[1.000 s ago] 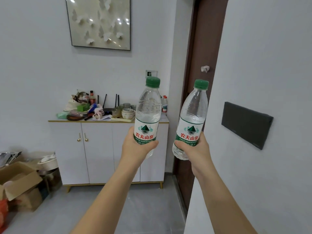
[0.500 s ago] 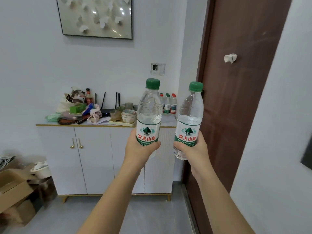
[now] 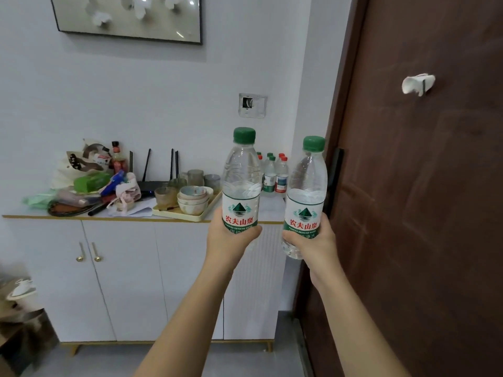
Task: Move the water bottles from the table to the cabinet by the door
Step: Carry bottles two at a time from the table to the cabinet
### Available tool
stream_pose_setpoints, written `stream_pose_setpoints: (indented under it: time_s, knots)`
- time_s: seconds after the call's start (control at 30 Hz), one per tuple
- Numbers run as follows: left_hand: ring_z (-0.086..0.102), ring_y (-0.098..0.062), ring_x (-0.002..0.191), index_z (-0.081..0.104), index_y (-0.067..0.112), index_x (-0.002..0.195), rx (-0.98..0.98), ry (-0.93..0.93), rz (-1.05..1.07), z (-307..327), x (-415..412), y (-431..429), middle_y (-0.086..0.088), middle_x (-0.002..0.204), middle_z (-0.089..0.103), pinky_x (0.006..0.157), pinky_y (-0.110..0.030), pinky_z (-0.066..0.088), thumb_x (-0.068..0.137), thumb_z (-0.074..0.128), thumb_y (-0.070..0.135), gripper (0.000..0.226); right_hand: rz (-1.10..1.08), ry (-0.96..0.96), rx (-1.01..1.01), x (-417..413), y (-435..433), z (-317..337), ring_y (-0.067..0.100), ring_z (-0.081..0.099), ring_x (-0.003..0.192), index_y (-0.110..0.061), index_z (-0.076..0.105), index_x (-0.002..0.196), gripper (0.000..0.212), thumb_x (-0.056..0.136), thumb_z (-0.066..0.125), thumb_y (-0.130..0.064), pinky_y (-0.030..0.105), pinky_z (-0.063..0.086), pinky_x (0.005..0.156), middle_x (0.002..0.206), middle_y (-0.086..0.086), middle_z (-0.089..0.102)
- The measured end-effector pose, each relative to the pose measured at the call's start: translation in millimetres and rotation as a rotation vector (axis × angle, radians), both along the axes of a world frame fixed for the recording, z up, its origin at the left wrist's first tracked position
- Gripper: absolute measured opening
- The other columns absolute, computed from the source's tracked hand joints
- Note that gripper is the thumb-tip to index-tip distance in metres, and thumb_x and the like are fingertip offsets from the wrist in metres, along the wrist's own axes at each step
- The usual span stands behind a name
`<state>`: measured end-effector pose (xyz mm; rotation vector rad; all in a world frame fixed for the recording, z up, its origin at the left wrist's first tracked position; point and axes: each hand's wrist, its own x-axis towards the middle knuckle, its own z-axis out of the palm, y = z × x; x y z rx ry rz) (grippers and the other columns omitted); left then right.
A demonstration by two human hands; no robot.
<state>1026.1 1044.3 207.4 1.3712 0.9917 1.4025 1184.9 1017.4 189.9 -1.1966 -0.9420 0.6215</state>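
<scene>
The left grip (image 3: 231, 240) is curled tight round the lower label of the left bottle (image 3: 241, 180). The right grip (image 3: 313, 244) clasps the right bottle (image 3: 309, 183) the same way. Both green-capped bottles are upright in the air before the right end of the cabinet (image 3: 130, 281). On its surface (image 3: 269, 210), small bottles (image 3: 272, 172) crowd the right rear corner. A tray (image 3: 174, 214) of bowls (image 3: 192, 198) sits beside them, and a brown door (image 3: 422, 213) stands at right.

Two hands: left hand (image 3: 229, 240), right hand (image 3: 315, 240). Two held bottles: left bottle (image 3: 241, 186), right bottle (image 3: 307, 191). Far: one cabinet (image 3: 122, 268), two knobs (image 3: 96, 258), four antennas (image 3: 147, 164), one tray (image 3: 168, 213), one picture (image 3: 128, 20); small bottles (image 3: 281, 178), number unclear. Right: one door (image 3: 422, 213).
</scene>
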Motion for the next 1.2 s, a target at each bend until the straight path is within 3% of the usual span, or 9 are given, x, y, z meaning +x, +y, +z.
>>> stream_pose_setpoints:
  time_s: [0.17,0.3,0.37,0.47,0.63,0.8,0.97,1.1,1.2]
  knots:
    - [0.064,-0.013,0.09,0.054,0.016,0.112,-0.001,0.003,-0.031,-10.5,24.4,78.9,0.002,0.098,0.066,0.075,-0.032,0.056,0.069,0.079,0.002,0.052,-0.039,-0.006,0.013,20.3,71.9,-9.4,0.012,0.067,0.098,-0.026,0.057,0.113,0.061,0.068,0.079,0.009,0.031,0.056,0.081,0.105,-0.004,0.069]
    - [0.063,-0.009,0.082,0.053,0.019,0.103,0.032,0.023,-0.081,-11.1,42.8,151.1,0.003,0.092,0.066,0.065,-0.019,0.053,0.07,0.078,-0.002,0.047,-0.091,-0.019,0.027,34.7,142.4,-10.1,0.013,0.068,0.097,-0.03,0.058,0.107,0.06,0.067,0.081,0.008,0.034,0.056,0.082,0.103,-0.005,0.07]
    - [0.064,-0.009,0.082,0.053,0.023,0.098,0.052,0.041,-0.108,-8.2,51.1,191.3,0.004,0.091,0.066,0.066,-0.021,0.053,0.07,0.078,-0.002,0.045,-0.121,-0.027,0.023,41.7,179.1,-5.8,0.011,0.067,0.096,-0.033,0.057,0.104,0.06,0.066,0.082,0.006,0.032,0.056,0.081,0.102,-0.007,0.07]
    - [0.066,-0.013,0.088,0.056,0.018,0.108,0.065,0.062,-0.137,-2.1,62.8,248.3,0.001,0.097,0.069,0.07,-0.025,0.055,0.069,0.078,0.001,0.048,-0.161,-0.028,0.007,53.3,230.2,-0.2,0.013,0.068,0.098,-0.03,0.058,0.111,0.062,0.064,0.084,0.002,0.037,0.058,0.084,0.103,-0.007,0.071]
    - [0.066,-0.005,0.088,0.054,0.017,0.118,0.069,0.008,-0.196,-1.9,87.1,316.8,0.002,0.102,0.069,0.063,-0.015,0.053,0.071,0.077,-0.003,0.057,-0.204,-0.032,-0.025,75.5,290.7,-6.8,0.014,0.067,0.098,-0.027,0.057,0.114,0.064,0.064,0.084,0.002,0.043,0.057,0.088,0.104,-0.006,0.07]
    - [0.064,-0.004,0.084,0.054,0.03,0.099,0.021,0.041,-0.21,-26.8,114.0,370.8,0.008,0.094,0.068,0.061,-0.015,0.051,0.069,0.077,-0.003,0.05,-0.209,-0.013,-0.08,103.0,342.5,-30.8,0.014,0.068,0.099,-0.024,0.058,0.118,0.064,0.065,0.083,0.002,0.047,0.056,0.089,0.107,-0.003,0.071]
    - [0.066,-0.01,0.091,0.058,0.021,0.112,-0.052,0.096,-0.182,-59.4,147.0,425.5,0.005,0.101,0.07,0.069,-0.023,0.053,0.068,0.08,0.004,0.052,-0.223,-0.037,-0.169,138.0,398.3,-62.2,0.015,0.066,0.1,-0.027,0.055,0.117,0.065,0.065,0.085,-0.001,0.046,0.056,0.09,0.105,-0.007,0.068]
    - [0.064,-0.01,0.094,0.055,0.027,0.112,-0.09,0.144,-0.123,-91.8,174.5,468.7,0.006,0.105,0.068,0.077,-0.03,0.054,0.067,0.08,0.007,0.056,-0.21,-0.051,-0.237,168.7,444.3,-92.7,0.016,0.066,0.1,-0.028,0.054,0.114,0.065,0.062,0.087,-0.006,0.046,0.055,0.092,0.105,-0.007,0.069]
    - [0.065,-0.012,0.092,0.057,0.02,0.114,-0.149,0.17,-0.086,-118.7,194.3,498.2,0.001,0.106,0.069,0.075,-0.028,0.054,0.066,0.08,0.006,0.056,-0.194,-0.056,-0.277,191.6,476.7,-114.4,0.013,0.067,0.096,-0.029,0.055,0.11,0.062,0.062,0.086,-0.006,0.042,0.056,0.088,0.101,-0.008,0.07]
